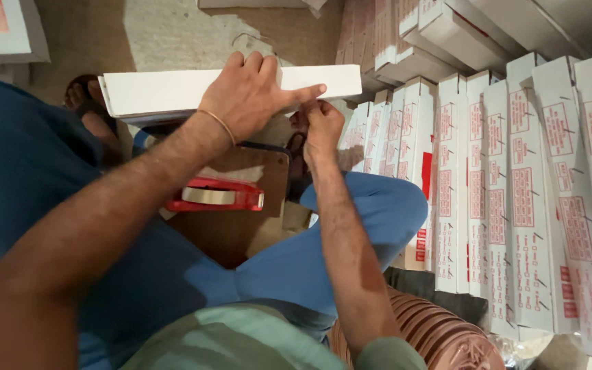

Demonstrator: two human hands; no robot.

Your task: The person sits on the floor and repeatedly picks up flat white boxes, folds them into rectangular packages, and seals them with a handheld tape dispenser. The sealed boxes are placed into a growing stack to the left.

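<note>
My left hand (pixel 248 96) lies over a long, narrow white cardboard box (pixel 166 92). Its fingers curl over the far edge and the thumb stretches right along the front face. The box is held level in front of me, above my lap. My right hand (pixel 321 125) comes up from below, its fingertips pinched at the box's lower edge, right under my left thumb. What the fingertips pinch is too small to tell. A red tape dispenser (pixel 217 195) with a roll of tape rests on a brown cardboard sheet (pixel 241 233) across my blue-trousered legs.
Several long white boxes with red print (pixel 515 192) lie packed side by side on the right, with more stacked behind (pixel 447 34). A brown ribbed plastic object (pixel 440 332) sits at bottom right. A sandalled foot (pixel 83 96) shows at left, and another box (pixel 1 31) at top left.
</note>
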